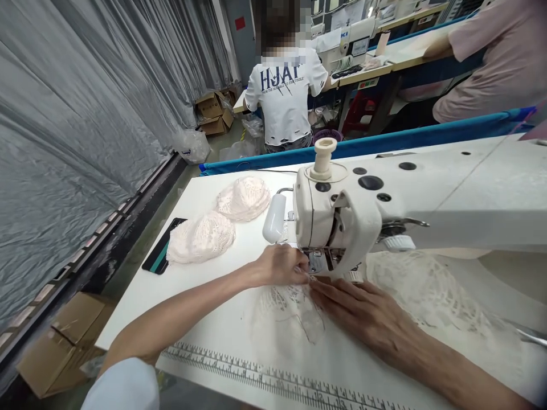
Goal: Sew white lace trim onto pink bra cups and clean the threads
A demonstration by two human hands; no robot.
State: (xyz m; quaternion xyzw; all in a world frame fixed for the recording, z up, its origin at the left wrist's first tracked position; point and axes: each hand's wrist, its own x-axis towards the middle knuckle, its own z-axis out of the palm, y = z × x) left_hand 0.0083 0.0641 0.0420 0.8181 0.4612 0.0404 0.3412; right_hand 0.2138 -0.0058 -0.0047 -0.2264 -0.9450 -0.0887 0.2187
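At the sewing machine, my left hand is closed, its curled fingers pinching the edge of a sheer white lace piece just left of the presser foot. My right hand lies flat on the table, fingers stretched out. Its fingertips touch the same lace by the needle area, close to my left fingers. The needle itself is hidden behind the machine head and my hands. The lace hangs loosely toward me over the white tabletop.
Two pale lace cups lie at the left, one partly over a dark flat case. More lace is under the machine arm, near a metal tool. A printed ruler runs along the front edge. Co-workers sit beyond.
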